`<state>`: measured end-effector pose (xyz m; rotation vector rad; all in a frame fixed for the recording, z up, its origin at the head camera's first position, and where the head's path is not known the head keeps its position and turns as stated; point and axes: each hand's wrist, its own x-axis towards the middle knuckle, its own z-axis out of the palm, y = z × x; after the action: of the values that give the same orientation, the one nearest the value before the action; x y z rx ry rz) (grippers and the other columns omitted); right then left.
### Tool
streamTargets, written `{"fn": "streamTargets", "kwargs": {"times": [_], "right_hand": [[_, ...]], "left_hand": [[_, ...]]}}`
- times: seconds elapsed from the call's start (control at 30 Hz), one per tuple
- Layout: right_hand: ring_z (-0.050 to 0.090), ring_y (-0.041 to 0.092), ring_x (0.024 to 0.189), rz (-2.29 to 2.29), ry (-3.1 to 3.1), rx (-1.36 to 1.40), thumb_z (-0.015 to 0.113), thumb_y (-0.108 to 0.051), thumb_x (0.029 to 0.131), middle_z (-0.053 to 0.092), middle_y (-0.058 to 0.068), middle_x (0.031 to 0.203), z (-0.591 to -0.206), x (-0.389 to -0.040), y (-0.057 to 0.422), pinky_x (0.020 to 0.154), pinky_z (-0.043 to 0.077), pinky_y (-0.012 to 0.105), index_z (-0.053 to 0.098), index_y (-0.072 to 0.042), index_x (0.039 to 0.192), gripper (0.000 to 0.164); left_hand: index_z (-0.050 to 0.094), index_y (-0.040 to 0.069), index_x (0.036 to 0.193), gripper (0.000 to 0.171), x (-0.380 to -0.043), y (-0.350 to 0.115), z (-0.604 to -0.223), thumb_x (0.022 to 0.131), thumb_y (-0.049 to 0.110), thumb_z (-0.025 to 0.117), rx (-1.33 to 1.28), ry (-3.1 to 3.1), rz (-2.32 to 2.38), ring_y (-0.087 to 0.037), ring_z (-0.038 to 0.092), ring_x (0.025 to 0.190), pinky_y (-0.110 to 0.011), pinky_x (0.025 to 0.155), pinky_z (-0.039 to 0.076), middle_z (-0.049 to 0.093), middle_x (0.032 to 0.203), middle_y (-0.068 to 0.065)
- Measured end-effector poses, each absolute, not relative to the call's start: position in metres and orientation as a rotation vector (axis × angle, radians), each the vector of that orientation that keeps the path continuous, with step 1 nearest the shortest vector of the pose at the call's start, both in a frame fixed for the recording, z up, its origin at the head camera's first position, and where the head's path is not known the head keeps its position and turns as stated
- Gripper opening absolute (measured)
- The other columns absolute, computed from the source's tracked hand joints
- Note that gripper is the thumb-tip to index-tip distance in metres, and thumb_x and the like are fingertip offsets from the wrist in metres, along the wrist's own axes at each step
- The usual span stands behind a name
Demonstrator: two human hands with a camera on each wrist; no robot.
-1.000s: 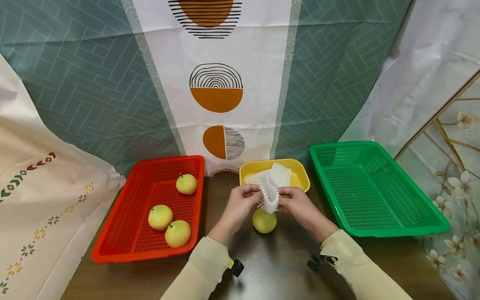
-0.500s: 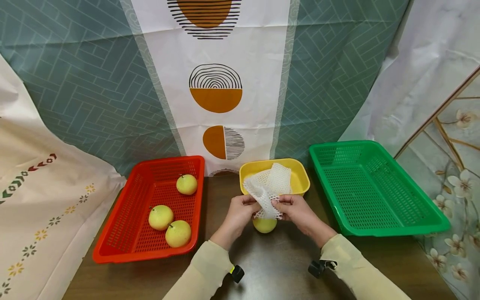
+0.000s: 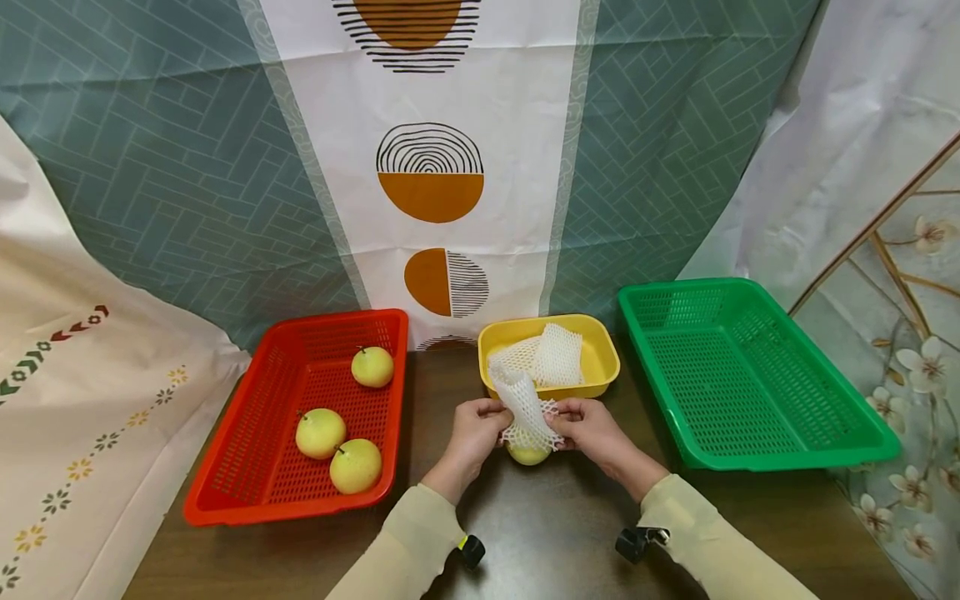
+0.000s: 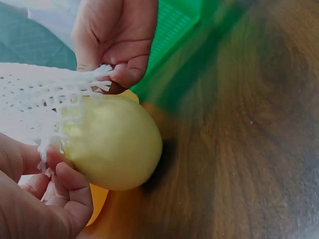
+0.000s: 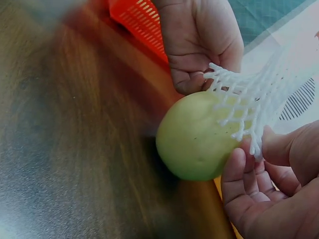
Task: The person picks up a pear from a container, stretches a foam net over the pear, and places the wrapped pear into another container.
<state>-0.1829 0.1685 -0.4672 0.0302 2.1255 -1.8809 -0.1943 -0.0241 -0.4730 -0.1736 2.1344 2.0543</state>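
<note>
A yellow pear [image 3: 528,455] rests on the table, its upper part covered by a white foam fruit net [image 3: 527,406]. My left hand [image 3: 476,433] pinches one side of the net's open edge, and my right hand [image 3: 592,429] pinches the opposite side. In the left wrist view the net's mesh [image 4: 65,109] lies over one end of the pear [image 4: 117,142], while the rest of the fruit is bare. Seen from the right wrist, the stretched edge of the net [image 5: 239,109] spans between thumb and fingers of both hands.
At left is a red basket [image 3: 397,400] with three pears [image 3: 356,467]. Behind the hands stands a yellow tray [image 3: 600,350] holding more white foam nets [image 3: 558,356]. A green basket [image 3: 720,375] sits at right, and a patterned cloth [image 3: 517,167] hangs behind.
Both hands have lowered the foam net toward me and down onto the pear. Its open edge, earlier above the fruit, now lies over the pear's top. The baskets have stayed put.
</note>
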Motion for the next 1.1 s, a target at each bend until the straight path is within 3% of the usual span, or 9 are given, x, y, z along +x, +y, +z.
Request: {"fn": "streamTargets", "kwargs": {"times": [0.23,0.47,0.63,0.87,1.1], "right_hand": [[0.062,0.012,0.076,-1.848,2.110,0.021,0.061,-0.011,0.090,0.063,0.009,0.095,-0.471,-0.180,0.174,0.067,0.056,0.029,0.055,0.008,0.116,0.033],[0.055,0.013,0.077,-1.777,2.102,-0.003,0.058,-0.002,0.089,0.055,0.011,0.094,-0.477,-0.180,0.179,0.069,0.056,0.032,0.050,0.011,0.119,0.035],[0.057,0.014,0.078,-1.733,2.056,-0.034,0.056,-0.001,0.089,0.058,0.012,0.096,-0.483,-0.178,0.181,0.069,0.056,0.034,0.049,0.012,0.120,0.034],[0.058,0.015,0.080,-1.754,2.066,-0.041,0.060,-0.002,0.087,0.058,0.016,0.101,-0.485,-0.177,0.182,0.071,0.056,0.037,0.044,0.010,0.127,0.045],[0.059,0.028,0.107,-1.671,2.194,-0.071,0.064,-0.007,0.081,0.054,0.018,0.128,-0.474,-0.180,0.184,0.082,0.054,0.040,0.044,-0.002,0.133,0.056]], "left_hand": [[0.066,-0.005,0.094,0.017,-0.194,-0.027,-0.480,0.081,0.007,0.065,-0.168,2.192,2.032,-0.007,0.051,0.056,-0.020,0.049,0.044,0.062,0.072,-0.001],[0.066,-0.006,0.091,0.015,-0.195,-0.030,-0.485,0.083,0.006,0.065,-0.167,2.208,2.018,-0.007,0.050,0.054,-0.020,0.048,0.044,0.067,0.078,-0.006],[0.067,-0.005,0.089,0.014,-0.196,-0.031,-0.490,0.085,0.008,0.065,-0.176,2.224,1.996,-0.008,0.050,0.051,-0.021,0.047,0.044,0.067,0.078,-0.006],[0.068,-0.004,0.089,0.013,-0.197,-0.034,-0.496,0.085,0.009,0.066,-0.222,2.243,1.968,-0.010,0.052,0.050,-0.020,0.047,0.045,0.067,0.075,-0.006],[0.070,0.007,0.099,0.020,-0.195,-0.038,-0.478,0.084,0.020,0.068,-0.203,2.565,1.722,-0.015,0.060,0.079,-0.027,0.065,0.049,0.068,0.088,-0.006]]}}
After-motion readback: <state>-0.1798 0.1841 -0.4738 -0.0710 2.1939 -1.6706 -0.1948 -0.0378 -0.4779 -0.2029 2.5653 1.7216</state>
